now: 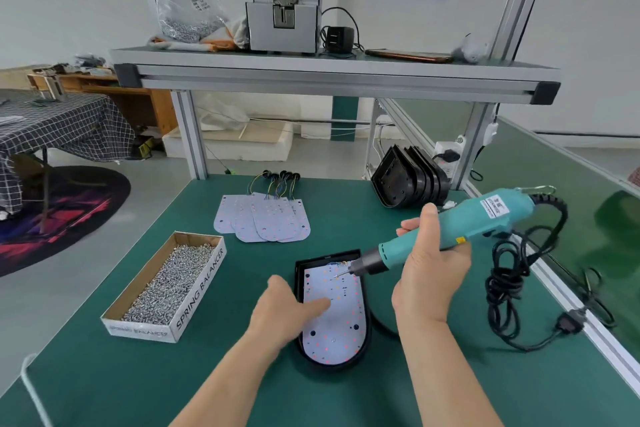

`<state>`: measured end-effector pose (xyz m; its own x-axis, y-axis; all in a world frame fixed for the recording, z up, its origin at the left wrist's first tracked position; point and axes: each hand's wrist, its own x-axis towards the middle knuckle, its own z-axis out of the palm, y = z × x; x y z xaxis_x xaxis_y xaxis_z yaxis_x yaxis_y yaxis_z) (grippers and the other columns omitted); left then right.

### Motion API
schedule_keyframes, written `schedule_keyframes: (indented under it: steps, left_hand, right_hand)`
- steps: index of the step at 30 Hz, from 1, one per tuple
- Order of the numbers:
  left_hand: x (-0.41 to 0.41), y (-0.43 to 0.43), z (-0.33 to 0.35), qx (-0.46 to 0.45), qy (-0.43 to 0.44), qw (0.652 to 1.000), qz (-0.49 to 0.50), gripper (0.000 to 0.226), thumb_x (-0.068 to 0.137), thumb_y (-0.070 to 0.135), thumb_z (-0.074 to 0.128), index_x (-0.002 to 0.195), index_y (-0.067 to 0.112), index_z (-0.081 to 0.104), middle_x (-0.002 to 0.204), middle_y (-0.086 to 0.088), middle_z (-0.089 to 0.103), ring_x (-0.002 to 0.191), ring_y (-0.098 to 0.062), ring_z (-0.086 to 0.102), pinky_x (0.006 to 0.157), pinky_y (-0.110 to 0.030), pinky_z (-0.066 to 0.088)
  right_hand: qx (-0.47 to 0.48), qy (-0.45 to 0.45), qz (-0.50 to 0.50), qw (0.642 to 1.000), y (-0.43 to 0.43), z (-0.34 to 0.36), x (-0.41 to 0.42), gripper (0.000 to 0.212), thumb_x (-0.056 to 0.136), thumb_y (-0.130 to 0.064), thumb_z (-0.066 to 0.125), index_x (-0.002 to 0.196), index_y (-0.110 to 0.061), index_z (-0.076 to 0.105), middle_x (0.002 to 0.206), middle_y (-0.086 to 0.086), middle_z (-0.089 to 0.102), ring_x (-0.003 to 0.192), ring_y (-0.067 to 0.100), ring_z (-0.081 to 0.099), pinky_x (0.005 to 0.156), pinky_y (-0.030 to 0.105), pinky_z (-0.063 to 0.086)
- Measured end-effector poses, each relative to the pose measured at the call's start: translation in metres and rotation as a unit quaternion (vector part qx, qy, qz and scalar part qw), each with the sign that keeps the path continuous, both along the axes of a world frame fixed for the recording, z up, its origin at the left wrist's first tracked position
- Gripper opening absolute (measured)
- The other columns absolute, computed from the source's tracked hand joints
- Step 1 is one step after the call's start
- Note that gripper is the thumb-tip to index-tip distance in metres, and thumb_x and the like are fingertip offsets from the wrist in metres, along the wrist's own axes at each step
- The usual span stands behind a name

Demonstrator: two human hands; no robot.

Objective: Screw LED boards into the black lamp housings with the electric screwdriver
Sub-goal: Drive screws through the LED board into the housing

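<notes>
**Bit at top of board, left hand pinning it down**

Right hand is wrapped round the teal electric screwdriver, thumb up along the body. The tool is tilted, bit pointing down-left at the upper end of the LED board. Can't tell if the tip is touching the board or just above it

Left hand grips nothing; its index finger lies straight on the middle of the board, pressing it flat

The board sits inside the black lamp housing, which lies on the green tabletop right in front, between the two arms

Around it:
- cardboard box full of screws, to the left of the housing
- spare LED boards fanned out further back, wires attached
- stack of housings standing on edge at the back right
- screwdriver cord coiled on the right side of the tabletop
- grey screw feeder up on the shelf
</notes>
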<state>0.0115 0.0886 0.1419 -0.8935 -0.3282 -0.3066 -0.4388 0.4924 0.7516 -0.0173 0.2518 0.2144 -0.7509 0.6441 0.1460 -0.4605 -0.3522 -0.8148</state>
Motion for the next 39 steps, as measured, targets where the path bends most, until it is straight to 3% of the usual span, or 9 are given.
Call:
schedule_keyframes:
  steps: [4, 6, 8, 10, 13, 16, 26, 33, 39]
  left_hand:
    - [-0.017, 0.014, 0.001, -0.011, -0.027, 1.000, 0.001, 0.045, 0.073, 0.038, 0.078, 0.091, 0.011, 0.047, 0.082, 0.002, 0.054, 0.066, -0.014, 0.051, 0.055, -0.028, 0.040]
    - [-0.022, 0.018, -0.002, 0.087, -0.019, 0.996, -0.016, 0.039, 0.065, 0.033, 0.076, 0.092, 0.008, 0.061, 0.090, -0.003, 0.069, 0.081, -0.022, 0.066, 0.073, -0.036, 0.056]
    - [-0.023, 0.021, -0.006, 0.127, -0.012, 0.992, -0.018, 0.035, 0.064, 0.029, 0.077, 0.093, 0.012, 0.068, 0.094, -0.002, 0.075, 0.091, -0.023, 0.071, 0.088, -0.042, 0.058]
    - [-0.025, 0.019, -0.011, 0.143, -0.010, 0.990, -0.019, 0.038, 0.060, 0.032, 0.077, 0.093, 0.014, 0.070, 0.093, 0.000, 0.076, 0.091, -0.022, 0.072, 0.092, -0.045, 0.057]
    - [-0.027, 0.016, -0.014, 0.153, -0.017, 0.988, -0.022, 0.049, 0.053, 0.037, 0.075, 0.095, 0.013, 0.072, 0.094, 0.000, 0.077, 0.094, -0.024, 0.073, 0.094, -0.049, 0.056]
    - [-0.030, 0.014, -0.015, 0.166, -0.018, 0.986, -0.024, 0.051, 0.051, 0.036, 0.075, 0.096, 0.011, 0.071, 0.095, -0.003, 0.077, 0.096, -0.026, 0.073, 0.095, -0.051, 0.055]
    - [-0.035, 0.013, -0.018, 0.188, -0.015, 0.982, -0.026, 0.052, 0.045, 0.036, 0.075, 0.092, 0.015, 0.073, 0.091, 0.001, 0.078, 0.092, -0.024, 0.074, 0.092, -0.048, 0.057]
    - [-0.036, 0.013, -0.019, 0.183, -0.015, 0.983, -0.028, 0.049, 0.048, 0.035, 0.075, 0.093, 0.016, 0.072, 0.091, 0.002, 0.078, 0.091, -0.023, 0.073, 0.091, -0.047, 0.057]
    - [-0.038, 0.012, -0.021, 0.184, -0.016, 0.983, -0.026, 0.046, 0.051, 0.031, 0.076, 0.094, 0.013, 0.072, 0.092, 0.000, 0.078, 0.091, -0.024, 0.074, 0.091, -0.048, 0.058]
  right_hand:
    - [0.090, 0.027, 0.010, 0.996, -0.010, -0.001, -0.016, 0.015, 0.086, -0.034, 0.070, 0.083, -0.023, 0.058, 0.065, -0.001, 0.068, 0.062, 0.015, 0.066, 0.062, 0.023, 0.052]
    - [0.142, 0.042, 0.012, 0.989, -0.015, -0.004, -0.023, 0.012, 0.085, -0.038, 0.069, 0.079, -0.032, 0.060, 0.066, 0.000, 0.069, 0.062, 0.015, 0.067, 0.064, 0.023, 0.052]
    - [0.193, 0.048, 0.008, 0.980, -0.019, -0.008, -0.031, 0.010, 0.085, -0.043, 0.068, 0.078, -0.039, 0.062, 0.067, -0.001, 0.070, 0.063, 0.015, 0.069, 0.065, 0.023, 0.052]
    - [0.228, 0.045, 0.009, 0.973, -0.024, -0.012, -0.038, 0.009, 0.085, -0.047, 0.067, 0.080, -0.043, 0.061, 0.068, -0.001, 0.070, 0.065, 0.018, 0.069, 0.067, 0.030, 0.054]
    - [0.240, 0.031, 0.026, 0.970, -0.031, -0.019, -0.047, 0.013, 0.084, -0.049, 0.068, 0.082, -0.038, 0.061, 0.070, 0.003, 0.069, 0.068, 0.026, 0.067, 0.071, 0.046, 0.057]
    - [0.245, 0.020, 0.038, 0.968, -0.036, -0.025, -0.054, 0.020, 0.082, -0.050, 0.068, 0.083, -0.032, 0.059, 0.072, 0.004, 0.068, 0.070, 0.028, 0.067, 0.073, 0.051, 0.055]
    - [0.274, 0.005, 0.062, 0.960, -0.042, -0.035, -0.060, 0.028, 0.082, -0.049, 0.067, 0.083, -0.022, 0.059, 0.071, 0.007, 0.067, 0.069, 0.029, 0.065, 0.072, 0.052, 0.054]
    - [0.311, 0.018, 0.074, 0.947, -0.047, -0.033, -0.062, 0.036, 0.081, -0.051, 0.066, 0.082, -0.016, 0.058, 0.065, 0.003, 0.064, 0.062, 0.024, 0.064, 0.062, 0.042, 0.054]
    - [0.310, 0.023, 0.076, 0.947, -0.052, -0.036, -0.066, 0.046, 0.079, -0.051, 0.064, 0.080, -0.006, 0.054, 0.064, 0.012, 0.062, 0.060, 0.030, 0.059, 0.059, 0.042, 0.049]
